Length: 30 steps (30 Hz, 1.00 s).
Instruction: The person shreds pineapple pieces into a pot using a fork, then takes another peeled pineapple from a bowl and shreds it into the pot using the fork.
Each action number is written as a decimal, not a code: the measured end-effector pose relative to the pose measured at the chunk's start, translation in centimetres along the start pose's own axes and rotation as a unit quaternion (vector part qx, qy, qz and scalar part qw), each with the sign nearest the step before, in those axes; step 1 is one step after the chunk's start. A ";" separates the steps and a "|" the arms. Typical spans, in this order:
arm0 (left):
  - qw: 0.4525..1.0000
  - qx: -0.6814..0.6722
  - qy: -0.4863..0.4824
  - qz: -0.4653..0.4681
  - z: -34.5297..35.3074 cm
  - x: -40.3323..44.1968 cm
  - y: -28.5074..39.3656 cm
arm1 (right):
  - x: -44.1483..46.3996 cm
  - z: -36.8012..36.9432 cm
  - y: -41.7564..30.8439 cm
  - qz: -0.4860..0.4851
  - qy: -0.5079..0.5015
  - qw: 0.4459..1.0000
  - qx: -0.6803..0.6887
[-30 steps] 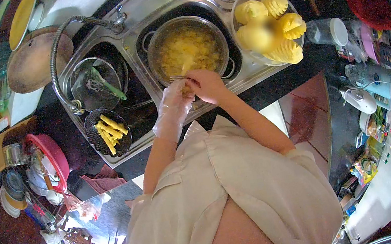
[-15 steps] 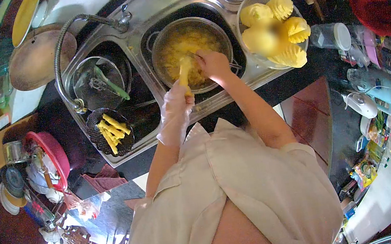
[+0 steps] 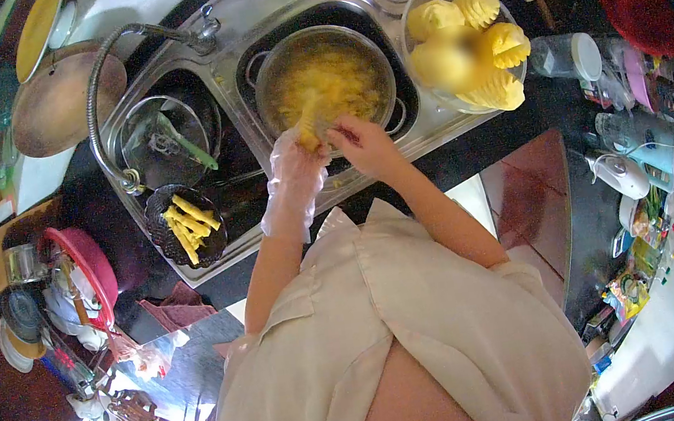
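Observation:
My left hand, in a clear plastic glove, is wrapped round a yellow fruit piece at the near rim of a metal pot. Close on its right, my right hand is closed on a small utensil, which looks like a fork and is mostly hidden by the fingers. Yellow scraps fill the pot, which stands in the right sink basin. Peeled, grooved yellow fruits lie in a clear bowl right of the pot. Several yellow sticks lie in a black basket at the lower left.
A curved faucet hose arches over the left basin, where a glass lid and a green-handled tool lie. A clear jar lies to the right of the fruit bowl. A pink basin with dishes stands at the left.
Both hands have drawn back from over the pot to its near rim, with the yellow piece still in my left hand. The view has shifted slightly.

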State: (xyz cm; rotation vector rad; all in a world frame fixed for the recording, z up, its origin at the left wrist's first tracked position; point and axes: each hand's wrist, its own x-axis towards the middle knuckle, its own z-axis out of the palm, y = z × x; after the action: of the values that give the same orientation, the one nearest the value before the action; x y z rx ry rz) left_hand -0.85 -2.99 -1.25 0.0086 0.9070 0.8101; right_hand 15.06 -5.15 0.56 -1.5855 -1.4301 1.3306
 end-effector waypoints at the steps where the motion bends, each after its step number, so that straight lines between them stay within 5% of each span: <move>1: 0.999 -0.019 0.017 0.020 2.3 -0.8 0.1 | -0.1 0.2 -0.3 0.000 0.003 1.000 0.000; 6: 0.992 -0.025 0.107 0.064 4.2 -1.3 -0.7 | 0.2 0.3 -1.1 0.015 0.002 0.996 -0.091; 9: 0.997 -0.046 -0.003 0.063 -0.1 0.3 -1.1 | 0.8 0.1 -0.9 0.014 -0.014 0.989 -0.148; 13: 0.993 0.032 0.115 0.010 1.4 -0.1 -0.1 | 1.8 0.4 2.5 -0.002 0.040 0.989 -0.143; 16: 0.967 0.170 0.180 0.058 0.5 -0.3 -0.6 | 2.9 -1.7 3.4 0.111 0.054 0.991 -0.049; 17: 0.940 0.277 0.168 0.106 0.0 0.0 -0.8 | 3.2 -2.0 4.2 0.115 0.057 0.991 -0.049; 18: 0.853 0.475 0.182 0.117 0.3 0.7 -0.1 | 3.5 -2.2 4.5 0.104 0.070 0.992 0.013; 19: 0.853 0.476 0.179 0.116 0.8 1.1 0.1 | 3.6 -2.4 4.8 0.091 0.083 0.990 0.075; 21: 0.471 0.837 0.109 0.255 2.0 1.2 0.7 | 3.3 -2.8 5.6 0.091 0.096 0.981 0.140; 23: 0.460 0.863 0.094 0.186 4.1 0.9 0.5 | 3.3 -3.1 7.1 0.094 0.119 0.978 0.142; 26: 0.364 0.884 -0.019 0.292 3.7 3.0 -1.6 | 2.0 -4.3 5.7 0.116 0.124 0.972 0.163; 30: 0.354 0.852 -0.089 0.376 4.4 4.7 -3.0 | 0.4 -5.6 6.4 0.117 0.126 0.972 0.162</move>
State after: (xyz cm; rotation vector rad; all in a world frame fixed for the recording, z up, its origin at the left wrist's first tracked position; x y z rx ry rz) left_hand 5.69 -0.79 -2.72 2.5246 1.1291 0.2265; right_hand 22.39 -5.24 -3.70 -1.6647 -0.8450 1.3557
